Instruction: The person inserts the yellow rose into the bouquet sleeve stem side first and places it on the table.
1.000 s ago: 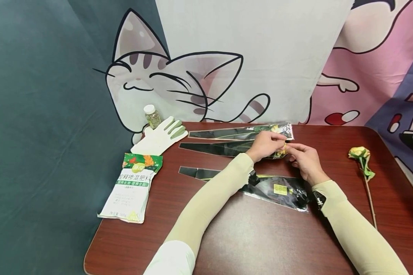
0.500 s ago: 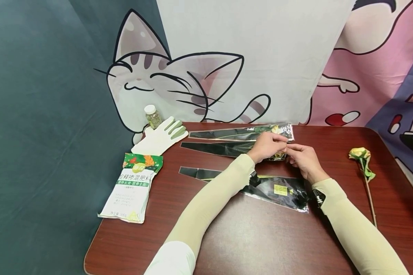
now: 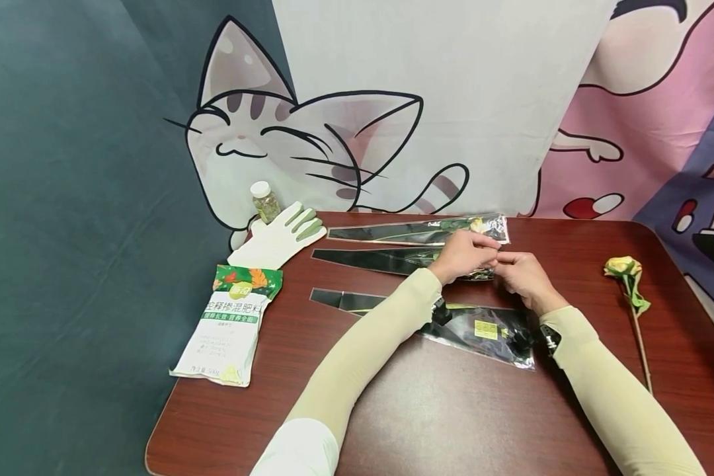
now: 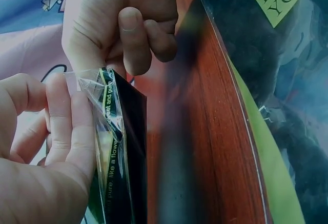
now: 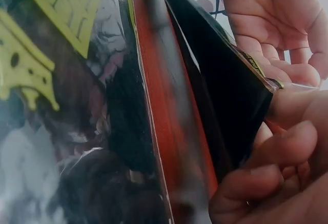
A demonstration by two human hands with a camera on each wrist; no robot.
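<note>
In the head view my left hand (image 3: 461, 256) and right hand (image 3: 526, 279) meet at the right end of the middle flower sleeve (image 3: 369, 259). This is a tapered clear bag with a black back and gold lettering, and a yellow flower shows faintly inside. Close up, in the left wrist view, my left fingers (image 4: 60, 126) pinch the sleeve's clear film (image 4: 107, 106) at its mouth. My right hand (image 5: 277, 178) pinches the same end with thumb and finger, its other fingers curled below. The black back (image 5: 225, 96) stands tilted up off the table.
A second sleeve with a flower (image 3: 478, 226) lies behind, and another with a yellow label (image 3: 486, 329) lies in front, under my left forearm. A loose yellow rose (image 3: 625, 268) lies right. Left are a white glove (image 3: 268, 241), a fertilizer bag (image 3: 223, 337) and a lidded jar (image 3: 265, 203).
The hands have drawn slightly closer together at the sleeve's end. The yellow flower seen between them a second ago is now mostly hidden. Other things stay put.
</note>
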